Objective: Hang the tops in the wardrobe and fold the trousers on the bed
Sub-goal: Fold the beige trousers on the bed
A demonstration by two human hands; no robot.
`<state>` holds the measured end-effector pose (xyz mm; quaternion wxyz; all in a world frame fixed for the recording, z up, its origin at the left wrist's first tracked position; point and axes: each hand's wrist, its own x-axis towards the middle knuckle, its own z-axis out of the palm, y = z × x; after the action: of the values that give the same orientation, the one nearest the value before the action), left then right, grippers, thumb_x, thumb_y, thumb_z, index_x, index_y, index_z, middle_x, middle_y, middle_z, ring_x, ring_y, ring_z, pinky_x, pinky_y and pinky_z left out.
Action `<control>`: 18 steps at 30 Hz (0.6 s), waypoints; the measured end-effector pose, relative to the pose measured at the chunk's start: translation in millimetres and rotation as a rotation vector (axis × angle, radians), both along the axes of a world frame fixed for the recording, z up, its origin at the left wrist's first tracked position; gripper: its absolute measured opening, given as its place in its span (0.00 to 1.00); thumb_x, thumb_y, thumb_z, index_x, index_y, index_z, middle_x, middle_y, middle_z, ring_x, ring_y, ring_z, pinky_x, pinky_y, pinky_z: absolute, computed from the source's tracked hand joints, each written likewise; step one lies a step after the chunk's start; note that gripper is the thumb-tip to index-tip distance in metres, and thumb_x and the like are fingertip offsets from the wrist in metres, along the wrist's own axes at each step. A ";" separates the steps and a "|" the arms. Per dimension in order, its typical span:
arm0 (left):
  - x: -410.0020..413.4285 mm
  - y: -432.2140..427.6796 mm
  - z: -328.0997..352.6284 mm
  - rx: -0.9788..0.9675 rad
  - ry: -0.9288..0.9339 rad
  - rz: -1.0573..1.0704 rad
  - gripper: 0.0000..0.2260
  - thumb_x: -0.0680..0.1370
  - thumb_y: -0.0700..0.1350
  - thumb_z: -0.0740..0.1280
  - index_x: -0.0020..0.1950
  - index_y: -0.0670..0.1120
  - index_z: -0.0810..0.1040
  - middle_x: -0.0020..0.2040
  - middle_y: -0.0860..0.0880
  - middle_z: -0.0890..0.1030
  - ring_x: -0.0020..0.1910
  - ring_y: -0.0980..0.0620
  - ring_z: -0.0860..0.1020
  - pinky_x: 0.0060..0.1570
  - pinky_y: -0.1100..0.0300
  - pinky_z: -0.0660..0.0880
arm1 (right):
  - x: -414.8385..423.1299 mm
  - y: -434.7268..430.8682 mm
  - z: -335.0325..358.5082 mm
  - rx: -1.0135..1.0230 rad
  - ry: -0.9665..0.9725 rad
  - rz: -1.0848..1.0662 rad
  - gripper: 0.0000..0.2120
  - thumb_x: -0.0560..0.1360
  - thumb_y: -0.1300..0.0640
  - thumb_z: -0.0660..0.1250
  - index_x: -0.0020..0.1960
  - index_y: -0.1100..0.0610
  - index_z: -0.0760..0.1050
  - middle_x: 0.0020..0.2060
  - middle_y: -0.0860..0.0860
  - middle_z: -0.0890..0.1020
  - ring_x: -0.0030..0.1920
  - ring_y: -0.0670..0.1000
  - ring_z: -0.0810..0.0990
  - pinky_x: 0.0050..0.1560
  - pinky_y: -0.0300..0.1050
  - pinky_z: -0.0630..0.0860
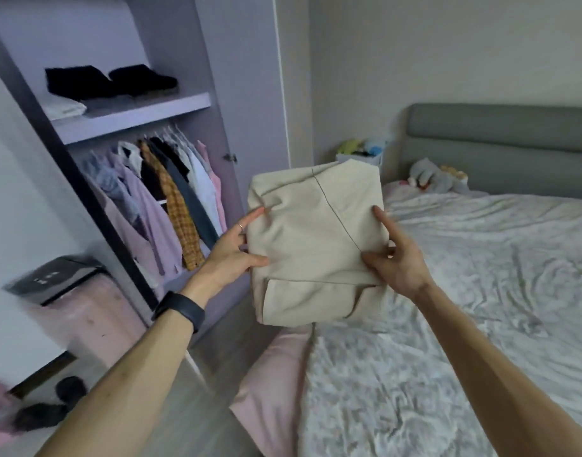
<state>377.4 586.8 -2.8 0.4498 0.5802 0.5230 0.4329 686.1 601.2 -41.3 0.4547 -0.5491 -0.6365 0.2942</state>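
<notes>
Left hand and right hand each pinch a side edge of the folded trousers, thumbs in front, held in the air over the bed corner. A floor strip separates the bed from the open wardrobe, where tops hang.

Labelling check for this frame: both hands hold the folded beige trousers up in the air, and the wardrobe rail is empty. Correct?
One error. In the head view the rail in the wardrobe is not empty: several tops hang on it. The rest holds: the left hand and right hand both hold the folded beige trousers up in the air.
</notes>
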 end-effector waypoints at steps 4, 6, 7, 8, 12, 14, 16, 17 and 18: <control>-64.0 12.6 35.5 0.083 0.003 0.094 0.41 0.71 0.26 0.73 0.72 0.64 0.71 0.62 0.50 0.81 0.55 0.53 0.82 0.45 0.61 0.81 | -67.5 26.9 41.9 0.123 -0.041 0.071 0.39 0.76 0.61 0.72 0.78 0.37 0.60 0.65 0.41 0.73 0.45 0.39 0.76 0.56 0.43 0.76; -92.1 24.3 45.8 0.134 0.020 0.105 0.42 0.70 0.26 0.74 0.70 0.66 0.72 0.62 0.49 0.81 0.60 0.50 0.81 0.53 0.57 0.81 | -94.7 40.6 53.7 0.152 -0.054 0.056 0.39 0.76 0.61 0.72 0.79 0.38 0.59 0.63 0.40 0.73 0.45 0.37 0.75 0.56 0.41 0.75; -106.0 31.6 49.7 0.156 0.035 0.113 0.42 0.69 0.26 0.74 0.70 0.67 0.72 0.62 0.50 0.81 0.60 0.51 0.81 0.54 0.58 0.81 | -109.2 48.6 56.8 0.161 -0.054 0.044 0.39 0.76 0.61 0.71 0.79 0.38 0.59 0.59 0.39 0.75 0.43 0.39 0.76 0.56 0.42 0.75; -120.1 38.8 53.6 0.169 0.044 0.124 0.43 0.69 0.26 0.74 0.70 0.67 0.71 0.62 0.50 0.81 0.60 0.52 0.81 0.54 0.59 0.80 | -124.9 57.6 57.1 0.171 -0.052 0.028 0.39 0.76 0.61 0.71 0.79 0.38 0.59 0.55 0.40 0.76 0.42 0.41 0.76 0.56 0.43 0.76; -161.7 68.5 60.9 0.226 0.024 0.163 0.44 0.69 0.23 0.71 0.71 0.64 0.71 0.65 0.52 0.79 0.61 0.54 0.80 0.58 0.56 0.80 | -179.1 94.4 53.7 0.207 -0.032 0.004 0.40 0.76 0.60 0.71 0.77 0.32 0.57 0.48 0.48 0.79 0.41 0.52 0.79 0.55 0.50 0.79; -179.9 84.2 60.8 0.244 0.017 0.199 0.45 0.68 0.22 0.70 0.70 0.65 0.71 0.67 0.53 0.78 0.63 0.55 0.78 0.61 0.53 0.78 | -200.2 114.0 55.3 0.204 -0.049 0.006 0.40 0.76 0.59 0.70 0.77 0.31 0.56 0.50 0.49 0.80 0.43 0.52 0.80 0.56 0.53 0.79; -195.4 103.2 61.6 0.273 0.017 0.218 0.46 0.67 0.21 0.69 0.68 0.69 0.72 0.70 0.54 0.76 0.67 0.56 0.76 0.65 0.52 0.76 | -219.0 132.5 58.7 0.229 -0.052 0.011 0.41 0.76 0.59 0.70 0.77 0.30 0.55 0.47 0.51 0.80 0.43 0.51 0.79 0.55 0.53 0.79; -202.3 116.9 63.2 0.292 0.017 0.232 0.47 0.67 0.22 0.69 0.67 0.71 0.72 0.70 0.55 0.76 0.68 0.55 0.76 0.66 0.50 0.75 | -227.5 145.0 62.1 0.243 -0.044 0.020 0.40 0.77 0.59 0.70 0.77 0.30 0.55 0.47 0.51 0.80 0.42 0.51 0.79 0.54 0.52 0.79; -206.7 121.8 62.0 0.294 0.025 0.255 0.48 0.66 0.22 0.69 0.67 0.72 0.72 0.70 0.56 0.76 0.68 0.55 0.75 0.67 0.49 0.74 | -232.9 150.0 62.9 0.249 -0.031 0.030 0.40 0.77 0.60 0.69 0.77 0.31 0.55 0.49 0.50 0.80 0.42 0.49 0.78 0.55 0.51 0.78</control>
<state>170.7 708.6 59.2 0.2953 0.5738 0.5290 0.5510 453.1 751.2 21.6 0.5050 -0.4834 -0.6832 0.2112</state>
